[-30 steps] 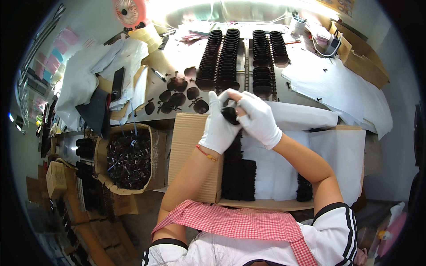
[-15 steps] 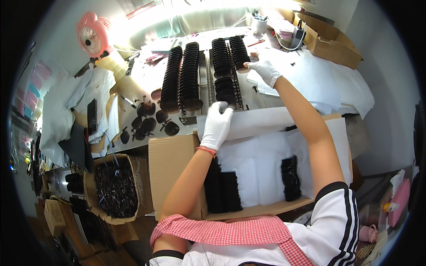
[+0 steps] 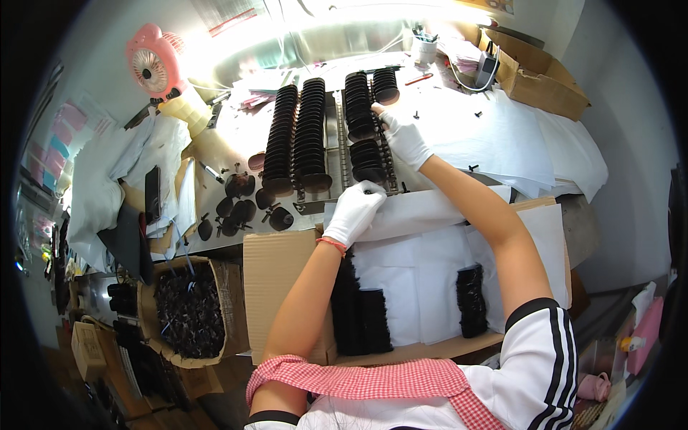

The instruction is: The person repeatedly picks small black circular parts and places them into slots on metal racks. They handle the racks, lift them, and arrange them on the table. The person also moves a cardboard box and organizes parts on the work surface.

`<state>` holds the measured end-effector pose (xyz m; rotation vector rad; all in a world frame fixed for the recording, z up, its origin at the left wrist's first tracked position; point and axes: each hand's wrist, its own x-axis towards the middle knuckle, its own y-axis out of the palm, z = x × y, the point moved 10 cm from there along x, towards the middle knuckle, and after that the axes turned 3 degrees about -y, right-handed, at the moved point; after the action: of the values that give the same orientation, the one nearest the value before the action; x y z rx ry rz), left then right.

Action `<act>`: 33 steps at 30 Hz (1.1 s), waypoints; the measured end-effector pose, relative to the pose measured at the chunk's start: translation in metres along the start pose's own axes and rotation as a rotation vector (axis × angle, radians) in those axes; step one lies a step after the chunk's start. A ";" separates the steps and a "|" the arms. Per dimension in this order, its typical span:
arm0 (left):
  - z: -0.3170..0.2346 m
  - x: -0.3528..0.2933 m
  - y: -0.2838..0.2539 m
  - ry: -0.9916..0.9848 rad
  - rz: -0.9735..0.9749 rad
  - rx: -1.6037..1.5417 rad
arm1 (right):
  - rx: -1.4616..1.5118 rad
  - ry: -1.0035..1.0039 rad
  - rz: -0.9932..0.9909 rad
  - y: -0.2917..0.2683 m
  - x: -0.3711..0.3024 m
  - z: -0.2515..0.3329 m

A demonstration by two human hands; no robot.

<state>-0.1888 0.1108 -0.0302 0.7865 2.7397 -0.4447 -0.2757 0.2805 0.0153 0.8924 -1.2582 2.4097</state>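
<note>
Rows of dark sunglass lenses (image 3: 313, 136) stand on edge in a metal rack (image 3: 338, 140) on the worktable. My white-gloved right hand (image 3: 405, 137) is at the rack's right side, fingers drawn together beside the lens rows; whatever they grip is hidden. At the rack's near end my gloved left hand (image 3: 352, 213) is closed, with a small dark bit showing at its fingertips that I cannot make out. Beneath my forearms an open cardboard box (image 3: 283, 287) holds white paper sheets (image 3: 412, 279) and packed black stacks (image 3: 471, 301) along its sides.
Loose dark lenses (image 3: 236, 211) lie left of the rack. A pink fan (image 3: 152, 64) stands at the far left, and a carton of dark pieces (image 3: 188, 308) at the lower left. White sheets (image 3: 494, 136) and an open brown box (image 3: 545, 79) are at the right.
My right hand has moved left and slightly nearer along the rack. The rightmost lens row is shorter than before. My left hand stays at the rack's near end, and the view has shifted slightly.
</note>
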 end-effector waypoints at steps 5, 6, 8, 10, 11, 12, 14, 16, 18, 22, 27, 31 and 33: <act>0.000 -0.015 0.000 -0.051 0.006 -0.247 | 0.055 -0.139 -0.116 -0.033 0.015 0.036; -0.009 -0.020 -0.001 0.025 0.003 -0.425 | 0.046 -0.197 -0.194 -0.054 0.012 0.053; -0.017 -0.031 -0.003 0.108 -0.044 -0.762 | 0.219 -0.093 -0.175 -0.074 0.005 0.072; -0.019 -0.035 0.009 0.067 0.029 -1.220 | 0.445 0.116 0.036 -0.063 -0.020 0.092; -0.020 -0.035 0.013 0.027 0.058 -1.280 | 0.318 -0.018 0.155 -0.059 -0.029 0.123; -0.031 -0.039 0.015 0.094 0.148 -1.348 | 0.211 -0.234 0.245 -0.058 -0.039 0.155; -0.031 -0.037 0.018 0.040 0.159 -1.343 | 0.120 -0.460 0.301 -0.061 -0.053 0.183; -0.007 -0.038 0.018 -0.169 0.048 -1.392 | 0.456 -0.238 0.417 -0.057 -0.045 0.153; -0.002 -0.039 0.010 -0.131 0.003 -1.248 | 0.676 0.251 0.261 -0.059 -0.025 0.073; -0.018 -0.033 -0.009 0.160 -0.146 -0.516 | 0.014 0.417 -0.113 -0.075 0.029 -0.039; -0.005 -0.011 -0.001 0.038 -0.107 -0.173 | 0.739 0.561 0.209 -0.006 0.048 -0.100; 0.002 -0.006 0.000 -0.006 -0.057 -0.154 | 0.788 0.371 0.299 0.010 0.065 -0.095; 0.002 -0.006 0.002 -0.008 -0.017 -0.187 | 0.498 0.321 0.258 0.007 0.067 -0.099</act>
<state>-0.1829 0.1086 -0.0309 0.7115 2.7323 -0.1904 -0.3699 0.3547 0.0109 0.4346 -0.7005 2.9905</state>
